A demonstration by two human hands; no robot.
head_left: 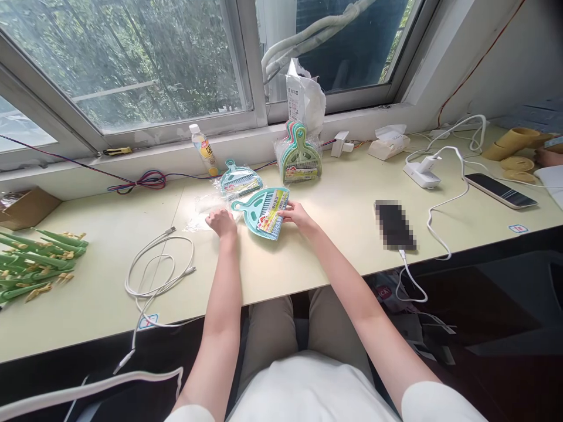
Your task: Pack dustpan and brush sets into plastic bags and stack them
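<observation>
My right hand [298, 215] grips the edge of a teal dustpan [250, 215] with a small brush [271, 214] and a printed card on it. The dustpan's handle points left, toward my left hand [221, 224]. That hand is closed at the crumpled clear plastic bag [197, 218], whose film shows on both sides of the fist. Just behind lies another teal dustpan set [240, 179] in clear wrapping. A stack of wrapped dustpan sets [301, 158], green in front with pink and teal behind, leans upright near the window.
A drink bottle [203, 150] and white torn packaging [305, 99] stand by the sill. Left are a coiled white cable [160, 287], green items [39, 258] and a cardboard box [29, 208]. Phones [394, 225], a power strip [422, 174] and another person's hand [549, 158] are right.
</observation>
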